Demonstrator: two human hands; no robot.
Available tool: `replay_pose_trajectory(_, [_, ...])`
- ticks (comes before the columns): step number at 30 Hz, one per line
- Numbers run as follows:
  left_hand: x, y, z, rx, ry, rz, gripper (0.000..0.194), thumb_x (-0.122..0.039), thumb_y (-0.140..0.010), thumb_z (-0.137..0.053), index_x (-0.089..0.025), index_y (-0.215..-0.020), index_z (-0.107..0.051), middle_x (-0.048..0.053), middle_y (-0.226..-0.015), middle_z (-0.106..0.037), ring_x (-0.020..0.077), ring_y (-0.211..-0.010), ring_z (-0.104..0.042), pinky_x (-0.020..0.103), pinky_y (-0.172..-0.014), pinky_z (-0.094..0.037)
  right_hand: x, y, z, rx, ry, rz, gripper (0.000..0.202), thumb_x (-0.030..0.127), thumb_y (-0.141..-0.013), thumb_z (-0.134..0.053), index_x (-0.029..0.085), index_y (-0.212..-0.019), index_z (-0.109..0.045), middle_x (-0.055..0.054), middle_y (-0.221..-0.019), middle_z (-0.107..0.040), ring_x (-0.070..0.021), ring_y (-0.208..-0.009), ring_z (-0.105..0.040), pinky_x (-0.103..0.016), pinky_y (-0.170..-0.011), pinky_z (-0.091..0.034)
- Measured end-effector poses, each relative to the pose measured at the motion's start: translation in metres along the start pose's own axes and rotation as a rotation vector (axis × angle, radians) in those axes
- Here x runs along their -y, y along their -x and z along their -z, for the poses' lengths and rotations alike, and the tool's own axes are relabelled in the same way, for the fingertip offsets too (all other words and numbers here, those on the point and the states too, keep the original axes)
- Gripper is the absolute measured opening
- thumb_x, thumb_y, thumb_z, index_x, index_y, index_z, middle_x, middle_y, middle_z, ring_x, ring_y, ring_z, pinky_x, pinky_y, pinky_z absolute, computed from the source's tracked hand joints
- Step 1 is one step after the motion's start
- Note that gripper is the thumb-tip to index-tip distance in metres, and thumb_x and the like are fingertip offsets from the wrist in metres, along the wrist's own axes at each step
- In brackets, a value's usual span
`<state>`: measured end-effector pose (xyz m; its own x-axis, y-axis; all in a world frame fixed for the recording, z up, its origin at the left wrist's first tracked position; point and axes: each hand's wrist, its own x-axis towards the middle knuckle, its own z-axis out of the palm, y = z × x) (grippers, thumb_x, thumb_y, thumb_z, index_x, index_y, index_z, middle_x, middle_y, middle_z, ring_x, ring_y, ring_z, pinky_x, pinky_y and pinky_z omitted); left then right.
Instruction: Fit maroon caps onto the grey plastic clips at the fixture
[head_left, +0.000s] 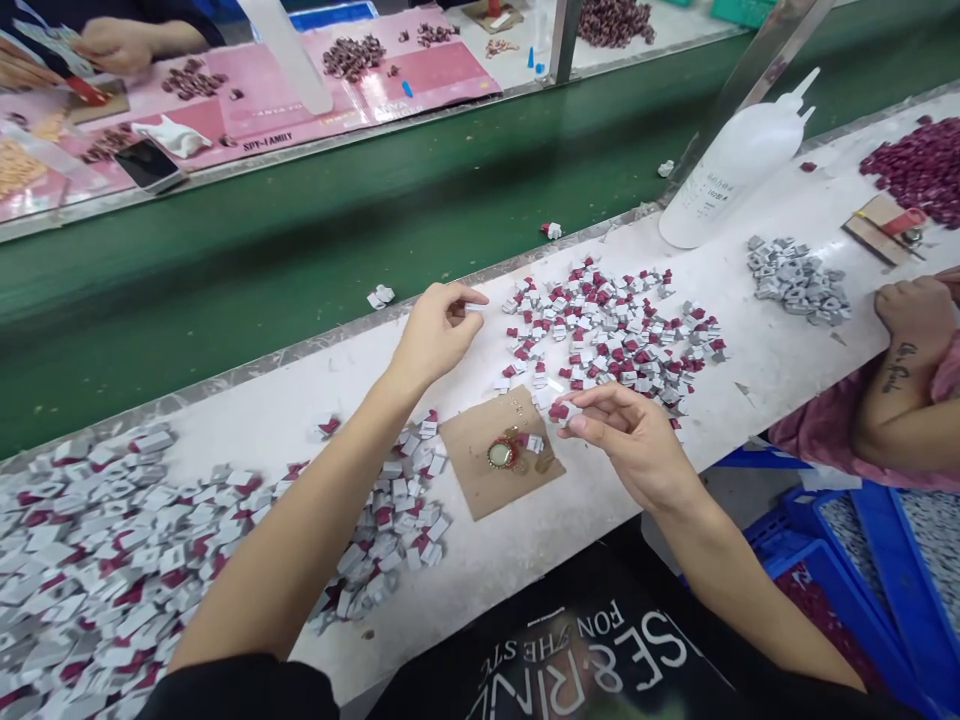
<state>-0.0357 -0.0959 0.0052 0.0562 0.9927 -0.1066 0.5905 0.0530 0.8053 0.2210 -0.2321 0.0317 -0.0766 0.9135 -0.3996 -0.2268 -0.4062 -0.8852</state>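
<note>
Grip in the right hand point(630, 440) is clamped, thumb against fingertips, on a red-and-white piece point(559, 411) — near the far right corner of a cardboard square point(480, 492), held at its rim, I'd guess, so most of it shows. Farther off, the left hand point(436, 335) is pinched together on a pale piece point(474, 308), mostly hidden from me, close to the table's far edge. Cardboard probably keeps the small gold-rimmed cup point(501, 453) off the table point(517, 555) and within easy reach. Loose pieces lie scattered beyond the right hand point(611, 340) and heaped at the left point(90, 540). Bare surface runs from the cardboard to the near edge — wrist room — while past the far edge lies a green belt point(262, 295).
</note>
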Motion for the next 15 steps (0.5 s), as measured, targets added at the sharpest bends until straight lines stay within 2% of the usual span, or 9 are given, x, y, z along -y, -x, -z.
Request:
replay_pose_trajectory(3, [-0.009,0.029,0.009,0.027,0.195,0.091,0.024,-0.019,-0.088,-0.074,-0.021,-0.108,-0.086,0.009,-0.106,-0.078,0.0256,-0.092,-0.069,0.043,-0.093,-0.057,0.001,0.004,-0.004,0.018,0.018,-0.004,0.031,0.049,-0.085,-0.102,0.026,-0.100,-0.086,-0.004,-0.087,-0.087,-0.0228,-0.076,-0.084,-0.040,-0.073,-0.075])
replay_pose_trajectory(6, [-0.013,0.059,0.015,0.025,0.364,0.134,0.022,-0.026,-0.085,-0.085,-0.022,-0.106,-0.086,0.010,-0.114,-0.082,0.0264,-0.099,-0.072,0.041,-0.094,-0.060,-0.002,0.008,-0.006,0.050,0.063,-0.017,0.030,0.050,-0.089,-0.099,0.025,-0.100,-0.087,-0.003,-0.076,-0.084,-0.0233,-0.070,-0.083,-0.040,-0.068,-0.075])
replay_pose_trajectory(10, [-0.015,0.093,0.020,0.058,0.424,0.175,0.017,-0.032,-0.087,-0.090,-0.023,-0.101,-0.085,0.011,-0.114,-0.084,0.0286,-0.107,-0.078,0.043,-0.101,-0.063,-0.013,0.015,-0.011,0.107,0.102,-0.090,0.034,0.054,-0.092,-0.095,0.023,-0.102,-0.087,-0.005,-0.079,-0.086,-0.0244,-0.073,-0.086,-0.041,-0.071,-0.077])
replay_pose_trajectory(12, [-0.015,0.106,0.022,0.030,0.431,0.215,0.017,-0.031,-0.089,-0.088,-0.022,-0.103,-0.084,0.011,-0.115,-0.085,0.0286,-0.108,-0.080,0.042,-0.097,-0.065,-0.020,0.018,-0.014,0.119,0.122,-0.108,0.036,0.056,-0.093,-0.094,0.022,-0.104,-0.087,-0.005,-0.084,-0.088,-0.0248,-0.076,-0.087,-0.042,-0.075,-0.078])
replay_pose_trajectory(15, [-0.013,0.121,0.022,-0.048,0.429,0.252,0.019,-0.028,-0.088,-0.087,-0.020,-0.106,-0.084,0.011,-0.111,-0.086,0.0254,-0.099,-0.081,0.038,-0.088,-0.066,-0.030,0.022,-0.021,0.098,0.218,-0.060,0.031,0.052,-0.096,-0.090,0.023,-0.106,-0.086,-0.007,-0.094,-0.089,-0.0254,-0.083,-0.088,-0.042,-0.080,-0.077])
